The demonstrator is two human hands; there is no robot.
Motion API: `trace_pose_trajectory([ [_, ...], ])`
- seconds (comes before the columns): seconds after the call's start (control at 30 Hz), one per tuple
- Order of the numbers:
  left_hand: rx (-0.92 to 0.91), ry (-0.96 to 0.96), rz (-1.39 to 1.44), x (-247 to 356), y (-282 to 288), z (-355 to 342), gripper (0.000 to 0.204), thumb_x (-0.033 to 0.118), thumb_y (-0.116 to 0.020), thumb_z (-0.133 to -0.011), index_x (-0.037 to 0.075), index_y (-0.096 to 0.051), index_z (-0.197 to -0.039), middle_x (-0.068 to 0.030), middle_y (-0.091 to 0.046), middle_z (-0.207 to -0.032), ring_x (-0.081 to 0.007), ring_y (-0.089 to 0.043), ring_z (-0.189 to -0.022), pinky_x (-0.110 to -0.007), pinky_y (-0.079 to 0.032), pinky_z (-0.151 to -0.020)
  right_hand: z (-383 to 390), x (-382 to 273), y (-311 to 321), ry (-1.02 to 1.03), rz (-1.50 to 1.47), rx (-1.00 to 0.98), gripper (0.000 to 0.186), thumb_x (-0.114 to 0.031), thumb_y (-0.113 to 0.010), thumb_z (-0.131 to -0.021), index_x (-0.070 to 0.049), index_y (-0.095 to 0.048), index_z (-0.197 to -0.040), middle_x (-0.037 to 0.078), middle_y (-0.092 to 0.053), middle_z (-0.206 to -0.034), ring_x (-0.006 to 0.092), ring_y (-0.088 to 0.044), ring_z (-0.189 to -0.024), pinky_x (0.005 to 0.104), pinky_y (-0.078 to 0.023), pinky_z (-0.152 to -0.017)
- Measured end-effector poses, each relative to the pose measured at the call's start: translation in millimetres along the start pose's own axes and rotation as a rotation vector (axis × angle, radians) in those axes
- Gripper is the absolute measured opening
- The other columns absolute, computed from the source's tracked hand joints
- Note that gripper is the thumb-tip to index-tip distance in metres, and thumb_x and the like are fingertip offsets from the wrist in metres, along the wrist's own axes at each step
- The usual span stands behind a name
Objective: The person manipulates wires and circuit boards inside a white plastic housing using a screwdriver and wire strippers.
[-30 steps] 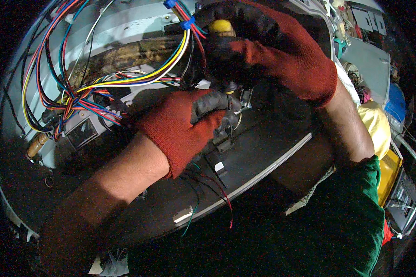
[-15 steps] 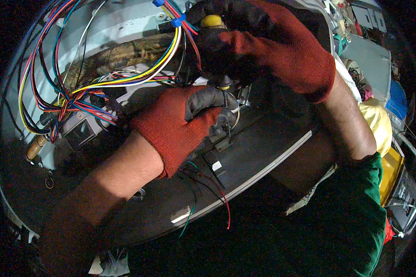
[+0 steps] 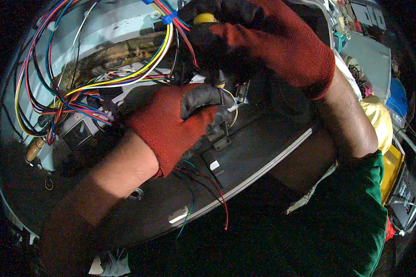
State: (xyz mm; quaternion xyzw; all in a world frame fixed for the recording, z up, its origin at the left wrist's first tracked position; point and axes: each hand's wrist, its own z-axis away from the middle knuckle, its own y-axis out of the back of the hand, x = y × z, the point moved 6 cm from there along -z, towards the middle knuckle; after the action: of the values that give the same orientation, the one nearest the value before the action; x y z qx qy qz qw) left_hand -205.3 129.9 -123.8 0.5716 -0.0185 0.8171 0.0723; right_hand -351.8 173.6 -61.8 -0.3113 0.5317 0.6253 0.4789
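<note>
Red knitted gloves with dark palms cover both my hands. My right hand [image 3: 263, 44], up at the top middle, is closed round what looks like a screwdriver with a yellow-ended handle [image 3: 205, 18]. Below the glove, its dark lower part and thin shaft [image 3: 221, 96] point down toward my left fingertips. My left hand [image 3: 173, 117] is closed in a pinch beside that shaft; what lies between its fingers is hidden. A pale thin wire [image 3: 236, 111] loops just right of the shaft, over small fittings on a dark panel [image 3: 259, 134].
A bundle of coloured wires [image 3: 62, 104] hangs at the left, with a thick strand arching past my left hand. Loose red and green wires [image 3: 225, 207] trail over the panel's pale edge strip [image 3: 263, 171]. A wooden handle [image 3: 34, 148] lies far left; yellow cloth [image 3: 376, 117] is at right.
The view has shifted slightly, moving the wires and hands a little left. Both hands keep their grip, and the pale wire loop shows more fully beside the shaft.
</note>
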Motion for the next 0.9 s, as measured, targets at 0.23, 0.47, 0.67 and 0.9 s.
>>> trace_pose_trajectory([
  [0.23,0.065,-0.060,0.050,0.8,-5.4,-0.6,0.019,0.014,-0.060,-0.088,0.005,-0.067,-0.103,-0.0157,-0.070,-0.093,-0.0298,-0.068,-0.087,-0.037,-0.052,-0.077,1.5,0.9,2.0,-0.013,0.138,0.078,0.018,-0.014,-0.064,-0.090,0.001,-0.063,-0.099,0.013,-0.065,-0.079,0.0161,-0.057,-0.070,0.0334,-0.047,-0.065],
  [0.47,0.040,-0.050,0.124,3.6,-7.8,-0.9,0.020,0.014,-0.062,-0.087,0.005,-0.067,-0.104,-0.0148,-0.070,-0.094,-0.0281,-0.068,-0.088,-0.036,-0.052,-0.078,1.8,-24.4,5.1,-0.069,0.284,0.035,0.015,-0.012,-0.063,-0.089,0.002,-0.063,-0.096,0.016,-0.064,-0.075,0.0174,-0.056,-0.067,0.0346,-0.046,-0.064],
  [0.67,0.059,0.024,0.062,6.8,-6.7,-0.2,0.019,0.015,-0.064,-0.086,0.004,-0.067,-0.101,-0.0152,-0.070,-0.091,-0.0280,-0.068,-0.085,-0.037,-0.052,-0.076,8.1,-17.5,8.2,0.018,0.209,0.055,0.017,-0.012,-0.063,-0.089,0.001,-0.063,-0.101,0.013,-0.066,-0.083,0.0180,-0.060,-0.075,0.0324,-0.048,-0.070],
  [0.9,0.011,0.003,0.035,3.4,-8.9,-3.3,0.022,0.018,-0.067,-0.085,0.004,-0.068,-0.102,-0.0150,-0.071,-0.092,-0.0263,-0.069,-0.086,-0.036,-0.052,-0.076,10.5,-35.3,6.5,0.093,0.163,-0.060,0.016,-0.011,-0.058,-0.092,0.000,-0.063,-0.102,0.014,-0.066,-0.085,0.0197,-0.061,-0.077,0.0343,-0.049,-0.071],
])
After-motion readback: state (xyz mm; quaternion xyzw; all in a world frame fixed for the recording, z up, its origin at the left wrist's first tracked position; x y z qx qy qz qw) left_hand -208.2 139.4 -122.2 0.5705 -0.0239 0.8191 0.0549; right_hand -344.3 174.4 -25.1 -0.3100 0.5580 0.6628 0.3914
